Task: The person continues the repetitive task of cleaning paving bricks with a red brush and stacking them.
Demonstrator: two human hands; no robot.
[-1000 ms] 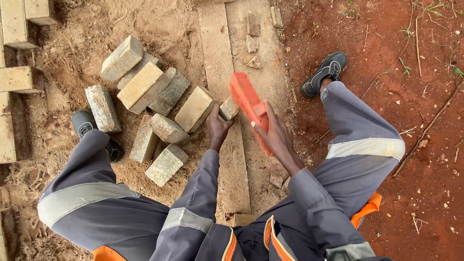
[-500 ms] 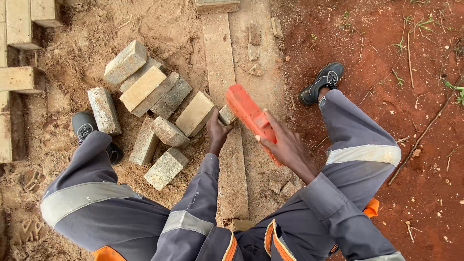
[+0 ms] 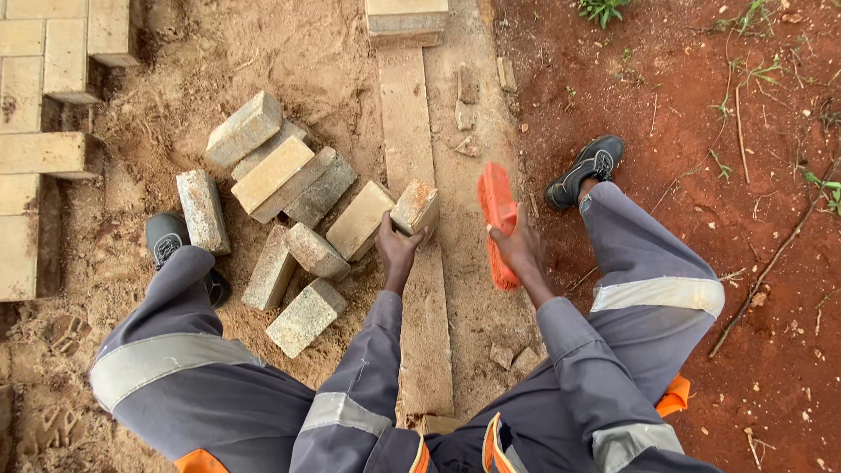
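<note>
Left hand (image 3: 396,250) fingers pinching small paver block (image 3: 415,210), held just above concrete kerb strip (image 3: 419,289). Right hand (image 3: 519,250) fingers wrapped round orange brush (image 3: 498,223) — beside block. Likely cleaning step; next, bristles need meeting block face.

Nothing packaged or labelled here, folks.

No packages, signs or screens anywhere on the sandy ground or the red soil. The closest thing to a label is a small pale round logo patch on the black shoe (image 3: 166,245) at the left, by the loose bricks; its print is too small to make out.
</note>
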